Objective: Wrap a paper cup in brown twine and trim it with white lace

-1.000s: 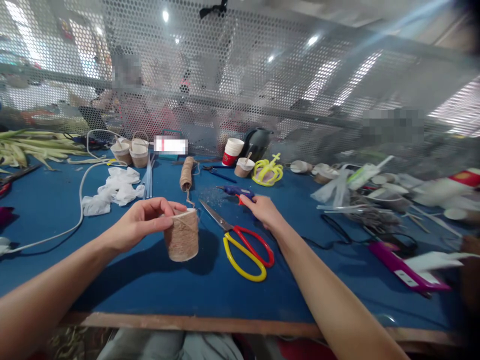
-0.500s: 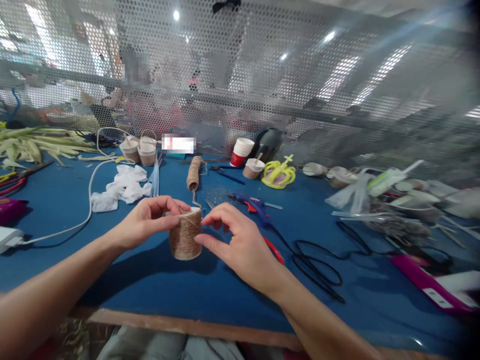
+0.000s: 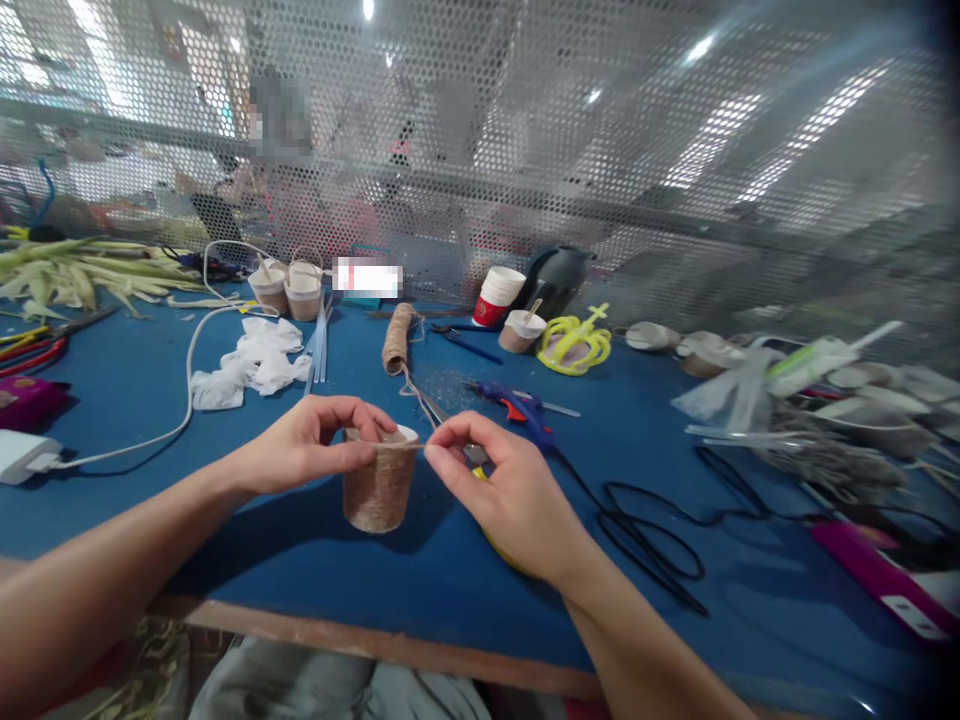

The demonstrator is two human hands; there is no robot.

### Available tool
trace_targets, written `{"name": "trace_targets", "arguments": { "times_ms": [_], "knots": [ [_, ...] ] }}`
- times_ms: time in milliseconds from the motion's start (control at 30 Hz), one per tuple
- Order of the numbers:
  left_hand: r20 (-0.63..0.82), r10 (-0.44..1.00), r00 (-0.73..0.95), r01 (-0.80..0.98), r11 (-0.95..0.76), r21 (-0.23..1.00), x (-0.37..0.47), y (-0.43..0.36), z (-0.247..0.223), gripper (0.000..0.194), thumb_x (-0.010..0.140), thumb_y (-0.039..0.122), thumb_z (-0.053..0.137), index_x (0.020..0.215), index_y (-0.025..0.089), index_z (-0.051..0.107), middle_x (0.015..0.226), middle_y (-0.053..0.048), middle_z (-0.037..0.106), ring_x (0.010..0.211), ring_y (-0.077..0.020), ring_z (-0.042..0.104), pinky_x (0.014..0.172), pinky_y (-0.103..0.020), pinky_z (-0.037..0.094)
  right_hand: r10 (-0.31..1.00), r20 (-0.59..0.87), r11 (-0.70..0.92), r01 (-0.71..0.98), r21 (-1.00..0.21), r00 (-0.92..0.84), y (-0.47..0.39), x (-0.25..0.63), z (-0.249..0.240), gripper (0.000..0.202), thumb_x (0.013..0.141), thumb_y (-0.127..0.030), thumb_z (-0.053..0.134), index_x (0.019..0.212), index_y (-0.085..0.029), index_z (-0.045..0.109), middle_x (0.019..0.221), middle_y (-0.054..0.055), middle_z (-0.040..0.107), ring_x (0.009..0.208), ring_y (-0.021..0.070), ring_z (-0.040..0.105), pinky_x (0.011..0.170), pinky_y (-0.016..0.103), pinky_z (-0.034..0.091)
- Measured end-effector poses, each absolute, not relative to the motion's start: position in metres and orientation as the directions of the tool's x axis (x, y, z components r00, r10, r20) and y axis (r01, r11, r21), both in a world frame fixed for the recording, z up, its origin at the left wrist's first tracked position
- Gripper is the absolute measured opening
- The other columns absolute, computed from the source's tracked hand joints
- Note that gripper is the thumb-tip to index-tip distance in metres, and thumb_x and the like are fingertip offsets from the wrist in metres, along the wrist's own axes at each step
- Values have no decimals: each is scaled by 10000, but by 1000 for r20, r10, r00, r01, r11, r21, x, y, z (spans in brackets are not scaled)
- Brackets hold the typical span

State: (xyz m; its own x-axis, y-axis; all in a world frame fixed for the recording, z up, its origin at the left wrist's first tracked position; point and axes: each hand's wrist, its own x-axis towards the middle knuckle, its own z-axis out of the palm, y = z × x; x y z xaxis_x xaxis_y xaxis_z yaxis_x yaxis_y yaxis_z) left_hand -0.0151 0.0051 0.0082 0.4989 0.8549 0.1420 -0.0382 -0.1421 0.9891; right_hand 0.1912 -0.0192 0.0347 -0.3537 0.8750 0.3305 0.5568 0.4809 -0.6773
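A paper cup wrapped in brown twine [image 3: 377, 495] is held near its rim by my left hand [image 3: 319, 445], fingers inside and thumb outside. To its right, my right hand [image 3: 502, 485] pinches a strand of twine, pulled out sideways from near the cup's top edge. Behind the cup lies a roll of twine [image 3: 398, 340], with a loose strand [image 3: 411, 385] running from it toward my right fingers. Part of a yellow handle [image 3: 506, 560] shows under my right hand; its blade is largely hidden.
A blue glue gun [image 3: 525, 408] with a black cord [image 3: 637, 535] lies to the right. Behind are a yellow crown-shaped piece [image 3: 574, 345], stacked paper cups [image 3: 499, 295] and pliers [image 3: 469, 343]. White scraps [image 3: 259, 355] and a white cable [image 3: 184, 400] lie left.
My right hand has moved off the cup's side and now draws the twine out to the right. The cup stays in my left hand. The view has shifted slightly.
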Motion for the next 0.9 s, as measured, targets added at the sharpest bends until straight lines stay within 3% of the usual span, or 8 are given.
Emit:
{"name": "trace_targets", "arguments": {
  "times_ms": [467,700,900],
  "knots": [
    [87,814,574,-176,19,984,-18,3,7,177,712,280,697,677,131,609,1021,-106,638,918,-215,589,740,-288,459,889,266,429,472,-770,-372,-18,197,31,78,823,-208,506,761,-180,543,713,-2,597,637,107,535,594,218,439],
    [102,789,606,-217,41,975,-21,3,5,170,702,277,703,676,136,612,1026,-113,645,976,-244,576,793,-328,454,892,241,398,411,-820,-384,-16,199,28,64,821,-225,522,852,-176,548,801,25,618,704,121,563,643,246,466],
    [125,749,651,-286,89,954,-21,4,3,123,709,255,694,692,155,625,969,-81,663,984,-236,567,840,-350,429,885,154,337,376,-863,-439,-15,202,30,148,836,-240,506,926,-162,593,759,16,623,680,115,587,645,241,480]
  ]
}}
